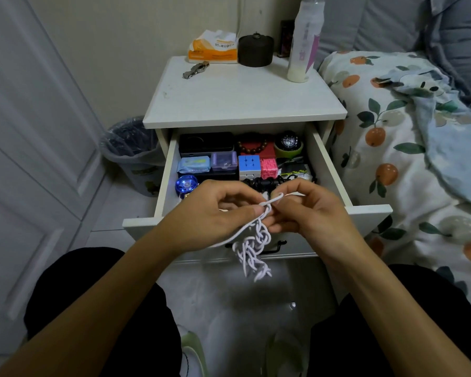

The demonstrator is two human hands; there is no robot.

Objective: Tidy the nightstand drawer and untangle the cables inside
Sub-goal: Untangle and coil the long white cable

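We hold the white cable point(252, 240) over the open drawer point(169, 170): our left hand point(218, 210) and right hand point(310, 210) both pinch its top loop between them, the knotted length hanging straight below.

A home bedroom: nightstand point(242, 99) beside a bed point(408, 148) with fruit-print bedding.

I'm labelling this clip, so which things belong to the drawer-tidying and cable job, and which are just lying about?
Part of the job:
white cable, tangled, pinched by left hand and right hand
open drawer
cube puzzle inside

Lying about:
tissue pack
tall bottle
bin
bedding
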